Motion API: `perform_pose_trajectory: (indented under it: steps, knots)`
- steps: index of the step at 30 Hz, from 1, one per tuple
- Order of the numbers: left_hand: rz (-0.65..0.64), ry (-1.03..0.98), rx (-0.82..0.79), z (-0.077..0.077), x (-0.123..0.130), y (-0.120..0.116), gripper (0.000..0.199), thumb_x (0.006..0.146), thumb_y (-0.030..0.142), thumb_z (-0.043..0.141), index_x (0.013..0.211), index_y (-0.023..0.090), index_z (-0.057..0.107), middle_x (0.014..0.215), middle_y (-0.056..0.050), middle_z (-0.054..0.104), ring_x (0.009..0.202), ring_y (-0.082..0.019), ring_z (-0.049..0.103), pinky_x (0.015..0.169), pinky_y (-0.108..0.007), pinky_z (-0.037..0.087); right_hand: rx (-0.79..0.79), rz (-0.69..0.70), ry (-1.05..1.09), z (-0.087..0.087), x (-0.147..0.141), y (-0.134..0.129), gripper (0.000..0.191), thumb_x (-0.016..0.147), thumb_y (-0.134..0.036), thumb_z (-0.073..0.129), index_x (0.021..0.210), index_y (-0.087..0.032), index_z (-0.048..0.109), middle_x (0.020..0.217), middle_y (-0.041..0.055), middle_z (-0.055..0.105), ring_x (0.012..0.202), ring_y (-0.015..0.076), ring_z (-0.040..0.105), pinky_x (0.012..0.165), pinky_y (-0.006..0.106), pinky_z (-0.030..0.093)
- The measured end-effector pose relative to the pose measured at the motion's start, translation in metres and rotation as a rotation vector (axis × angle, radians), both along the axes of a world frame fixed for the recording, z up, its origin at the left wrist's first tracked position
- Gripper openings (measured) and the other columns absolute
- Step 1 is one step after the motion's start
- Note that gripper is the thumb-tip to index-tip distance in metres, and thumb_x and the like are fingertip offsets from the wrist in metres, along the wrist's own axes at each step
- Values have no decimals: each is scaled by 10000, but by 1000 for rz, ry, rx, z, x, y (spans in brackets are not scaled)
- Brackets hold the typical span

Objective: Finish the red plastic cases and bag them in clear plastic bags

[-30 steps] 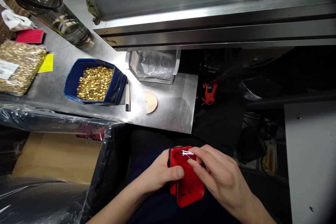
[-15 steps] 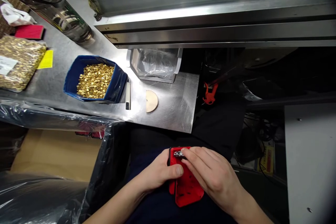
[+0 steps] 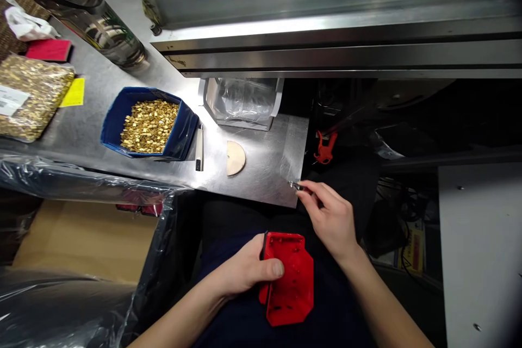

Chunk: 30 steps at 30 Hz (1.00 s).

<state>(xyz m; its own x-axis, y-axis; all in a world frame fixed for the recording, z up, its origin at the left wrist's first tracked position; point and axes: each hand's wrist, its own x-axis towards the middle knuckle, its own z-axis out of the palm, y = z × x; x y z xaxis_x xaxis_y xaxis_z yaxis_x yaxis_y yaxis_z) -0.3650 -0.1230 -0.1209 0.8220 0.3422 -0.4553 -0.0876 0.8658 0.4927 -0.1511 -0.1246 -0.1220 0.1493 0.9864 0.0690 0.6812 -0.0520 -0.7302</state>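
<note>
My left hand (image 3: 255, 266) grips a red plastic housing (image 3: 291, 283) by its left side, thumb lying over the inner face. The housing is hollow, with small dark holes and slots, and has a black edge along the left. My right hand (image 3: 328, 212) is raised at the corner of the metal table. Between its thumb and fingertips it pinches a small shiny metal piece (image 3: 294, 185), whose exact kind I cannot make out. A wooden half-disc (image 3: 235, 158) and a white pen-like tool (image 3: 199, 148) lie on the table beyond my hands.
A blue bin (image 3: 110, 125) of small brass parts stands on the metal table (image 3: 261, 179), beside a grey bin (image 3: 244, 124) with clear plastic. Further left are a bag of brass parts (image 3: 32, 92) and a bottle (image 3: 118, 38). A plastic-lined box (image 3: 81, 239) sits at lower left.
My right hand has moved up and away from the housing to the table corner, carrying the small metal piece. My left hand still holds the housing, its inside now more visible.
</note>
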Motion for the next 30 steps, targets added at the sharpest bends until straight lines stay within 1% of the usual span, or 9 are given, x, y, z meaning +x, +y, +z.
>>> perform_pose_trajectory:
  steps: [2,6,9,12,16,20,23,27,30]
  knots:
    - [-10,-10,-3,0,0,0,771,703,692,848,1198,120,698,958,-99,718,798,-171,617,713,-231,473,-38,-23,-48,-22,-7,22,240,1018,-338,608,1191,-204,707,909,12,706,681,118,617,704,252,538]
    - [27,-10,-11,0,-2,-1,831,689,700,852,1274,151,637,1104,-128,713,922,-234,659,814,-304,502,0,-12,-152,-60,-27,72,309,1021,-415,582,1237,-231,702,1122,64,731,1003,208,661,937,338,512]
    - [149,60,26,3,-5,0,899,699,668,866,1393,203,533,1227,-134,671,1067,-280,641,921,-372,496,0,17,-240,-80,-35,101,315,1000,-432,606,1242,-266,719,1186,94,690,1119,283,604,995,423,466]
    - [256,159,74,6,-10,4,990,698,679,863,1475,238,437,1258,-121,624,1121,-278,607,974,-384,472,-27,72,-304,-92,-35,111,364,976,-440,634,1291,-270,695,1186,111,659,1104,308,588,976,450,470]
    - [303,219,105,5,-17,10,1052,704,700,847,1520,246,363,1194,-99,612,1076,-257,599,968,-383,459,-57,121,-344,-98,-30,106,447,977,-468,617,1368,-252,637,1211,122,638,1124,312,577,991,457,479]
    - [325,255,99,3,-22,18,1038,720,680,847,1512,226,352,1229,-113,603,1105,-271,594,998,-412,453,-91,159,-351,-96,-30,106,441,999,-449,570,1381,-232,613,1200,129,628,1111,309,585,983,472,498]
    - [284,358,135,8,-22,24,991,783,663,803,1519,195,333,1262,-134,601,1162,-292,587,1056,-448,440,-118,202,-340,-85,-33,111,445,992,-405,582,1393,-214,584,1190,131,626,1097,318,608,956,474,520]
    - [241,535,272,13,-23,26,996,808,727,727,1510,137,339,1333,-185,590,1280,-342,544,1154,-495,381,-122,201,-300,-49,-35,104,493,988,-375,586,1435,-179,515,1288,167,602,1090,330,648,911,478,544]
    - [232,643,405,12,-25,21,926,846,707,698,1502,145,364,1430,-205,544,1356,-349,499,1209,-501,324,-220,250,-50,-11,-31,77,283,1035,-418,513,1215,-240,639,1164,81,676,970,239,686,829,370,552]
